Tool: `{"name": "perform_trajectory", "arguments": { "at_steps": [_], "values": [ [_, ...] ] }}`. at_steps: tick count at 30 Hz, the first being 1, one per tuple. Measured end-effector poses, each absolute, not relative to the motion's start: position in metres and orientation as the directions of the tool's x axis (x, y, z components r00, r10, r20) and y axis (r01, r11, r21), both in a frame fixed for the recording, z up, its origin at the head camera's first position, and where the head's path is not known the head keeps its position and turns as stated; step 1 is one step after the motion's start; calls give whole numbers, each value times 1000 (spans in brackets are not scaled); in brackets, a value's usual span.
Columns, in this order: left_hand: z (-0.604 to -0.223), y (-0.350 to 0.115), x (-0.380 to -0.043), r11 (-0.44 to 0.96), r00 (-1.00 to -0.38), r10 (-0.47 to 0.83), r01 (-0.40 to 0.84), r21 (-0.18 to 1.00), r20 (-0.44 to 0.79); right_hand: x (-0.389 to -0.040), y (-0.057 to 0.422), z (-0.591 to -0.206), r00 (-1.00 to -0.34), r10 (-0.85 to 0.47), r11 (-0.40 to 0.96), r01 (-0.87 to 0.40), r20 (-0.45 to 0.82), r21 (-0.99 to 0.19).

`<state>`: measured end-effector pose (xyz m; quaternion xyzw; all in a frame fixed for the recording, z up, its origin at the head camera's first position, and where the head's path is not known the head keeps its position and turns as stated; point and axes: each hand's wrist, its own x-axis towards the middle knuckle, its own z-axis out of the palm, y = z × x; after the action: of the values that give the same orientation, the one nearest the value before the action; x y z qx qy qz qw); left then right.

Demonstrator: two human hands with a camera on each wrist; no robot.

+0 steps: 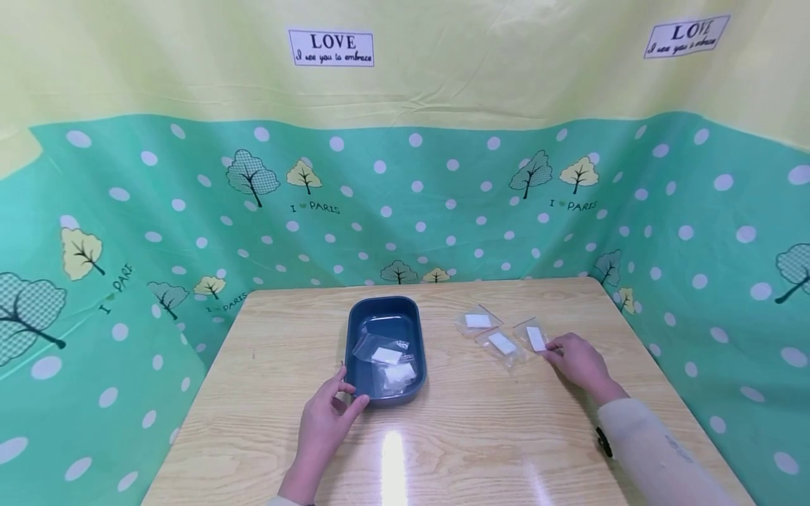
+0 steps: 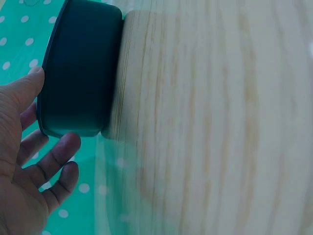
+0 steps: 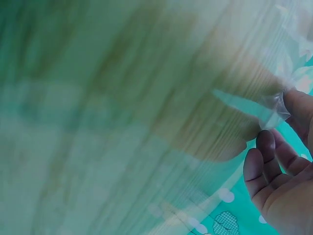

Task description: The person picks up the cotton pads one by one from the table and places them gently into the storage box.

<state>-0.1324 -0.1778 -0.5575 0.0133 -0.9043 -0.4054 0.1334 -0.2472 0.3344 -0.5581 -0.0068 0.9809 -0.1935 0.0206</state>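
Observation:
A dark blue rectangular tray (image 1: 387, 306) stands on the table, holding small clear zip bags (image 1: 387, 355) with white pieces inside. My left hand (image 1: 325, 418) touches its near left corner, thumb and fingers spread loosely on either side. In the left wrist view, the thumb rests at the rim of the tray (image 2: 83, 68). On the right, my right hand (image 1: 579, 362) pinches the edge of a small zip bag (image 1: 535, 339) with a white rectangular piece in it. The right wrist view shows the bag's clear plastic (image 3: 276, 110) between thumb and fingertips.
Two more zip bags lie just left of the pinched one, the farther bag (image 1: 477, 320) and the nearer bag (image 1: 503, 344). The wooden table (image 1: 468, 443) is bordered by a green and yellow patterned cloth (image 1: 430, 204) at the back and sides.

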Motion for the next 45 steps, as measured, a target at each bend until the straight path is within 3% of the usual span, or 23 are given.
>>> {"name": "perform_trajectory", "arguments": {
  "at_steps": [45],
  "values": [
    [-557,-178,-133,676,-958,-126,107,729,258,-246,332,-557,-999,-8,923,12,-50,-385]
  ]
}}
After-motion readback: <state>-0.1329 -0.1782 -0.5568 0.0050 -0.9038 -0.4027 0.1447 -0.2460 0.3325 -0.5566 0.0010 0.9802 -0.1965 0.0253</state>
